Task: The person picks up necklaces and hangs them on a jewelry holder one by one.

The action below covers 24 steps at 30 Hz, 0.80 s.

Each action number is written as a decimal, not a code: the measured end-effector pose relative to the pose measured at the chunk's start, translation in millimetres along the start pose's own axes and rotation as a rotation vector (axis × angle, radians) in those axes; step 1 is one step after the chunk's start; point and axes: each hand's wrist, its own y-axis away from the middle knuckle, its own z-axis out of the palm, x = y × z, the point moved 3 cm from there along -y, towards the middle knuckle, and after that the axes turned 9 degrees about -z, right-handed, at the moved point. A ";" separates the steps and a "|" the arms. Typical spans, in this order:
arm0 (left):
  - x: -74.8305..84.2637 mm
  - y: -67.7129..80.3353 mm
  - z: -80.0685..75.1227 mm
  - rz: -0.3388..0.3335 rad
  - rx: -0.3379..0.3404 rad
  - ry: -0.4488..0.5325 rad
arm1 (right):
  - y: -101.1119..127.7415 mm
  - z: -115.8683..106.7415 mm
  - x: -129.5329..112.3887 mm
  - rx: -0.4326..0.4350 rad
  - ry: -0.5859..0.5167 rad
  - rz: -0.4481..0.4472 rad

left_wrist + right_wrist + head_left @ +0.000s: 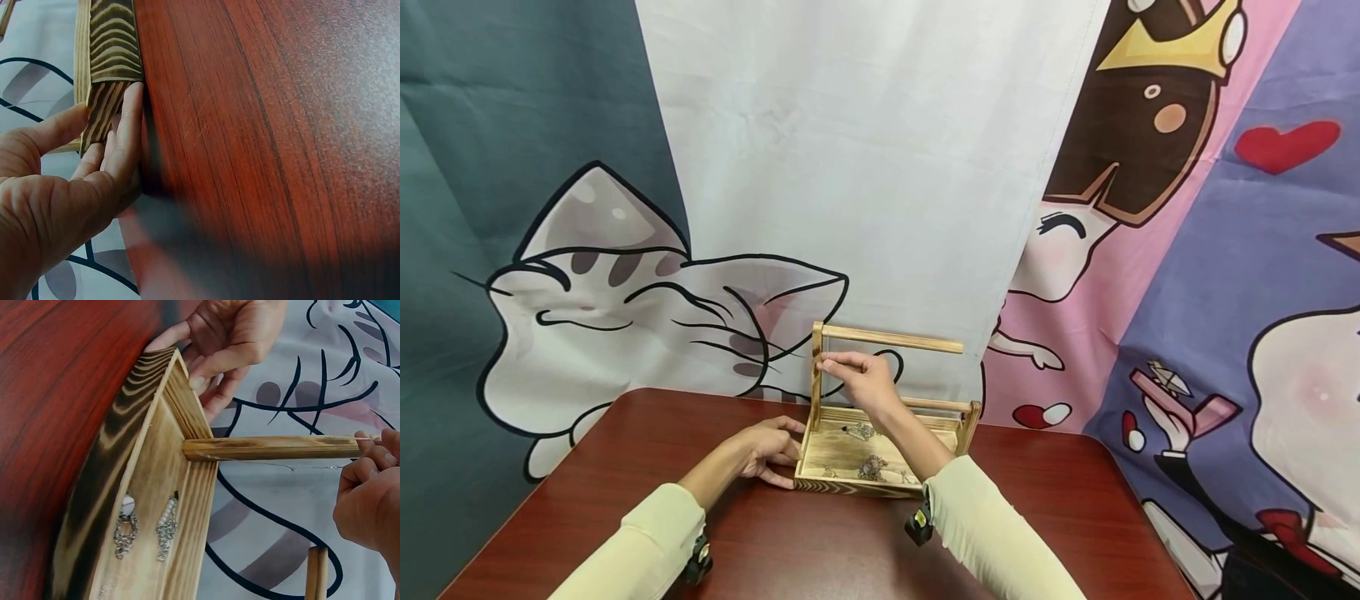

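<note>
A wooden jewellery stand [891, 337] has a shallow tray base, a tall left post and crossbars at two heights. My left hand [769, 450] holds the tray's left end; in the left wrist view its thumb is on the upper edge and its fingers lie along the outer wall. Beside the tall post [269, 449], my right hand [372, 503] pinches a thin silver necklace chain [312, 467], which stretches along the post. Silver chain jewellery [872, 468] lies bunched in the tray, with another small bundle [166, 528] near the back wall.
The stand sits on a reddish-brown wooden table [820, 542], near its back edge. Behind hangs a printed cloth backdrop [865, 167] with cartoon figures. A lower crossbar [936, 404] runs to the short right post [972, 425].
</note>
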 end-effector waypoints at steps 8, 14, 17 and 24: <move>0.0 0.4 -0.3 -0.005 -0.003 0.002 | 10.4 -3.2 10.2 0.020 0.076 0.007; 1.2 -0.2 -1.2 -0.004 -0.004 -0.002 | 17.5 -5.8 19.2 0.012 0.120 0.003; 1.8 -1.1 -1.2 -0.002 -0.006 -0.004 | 19.6 -7.0 23.9 0.026 0.114 -0.001; 0.3 -1.5 -0.6 -0.005 -0.010 0.000 | 29.3 -8.0 35.2 0.019 0.123 0.005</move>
